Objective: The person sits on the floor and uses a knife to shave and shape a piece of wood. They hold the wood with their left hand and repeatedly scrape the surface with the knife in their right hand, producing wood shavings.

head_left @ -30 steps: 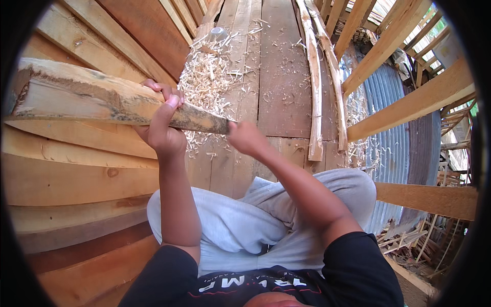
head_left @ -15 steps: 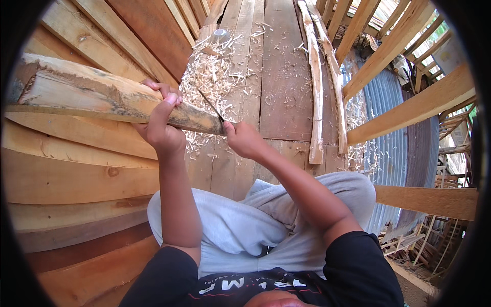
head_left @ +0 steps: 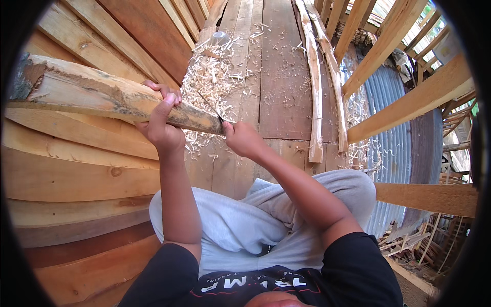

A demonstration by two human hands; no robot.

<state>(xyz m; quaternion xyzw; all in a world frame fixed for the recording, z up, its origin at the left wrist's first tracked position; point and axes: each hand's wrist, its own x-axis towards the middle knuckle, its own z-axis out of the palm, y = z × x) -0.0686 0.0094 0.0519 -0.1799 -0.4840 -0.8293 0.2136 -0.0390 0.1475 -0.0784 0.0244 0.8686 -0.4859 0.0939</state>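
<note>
Timber piece [head_left: 97, 94] within the left fingers [head_left: 163, 106] is pale tan, mottled grey-black; thin tool [head_left: 209, 106] at the right fingers [head_left: 231, 132] is dark. Shavings [head_left: 204, 77] beyond the fingers are cream; trousers [head_left: 225, 220] below the fingers, light grey; corrugated sheet [head_left: 388, 117] right of the fingers, striped blue-grey.

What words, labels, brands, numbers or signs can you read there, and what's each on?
Black shirt: large and smaller white lettering; wording not copied here.
Timber in the left hand: no lettering visible.
Thin dark tool at the right hand: too small to tell.
</note>
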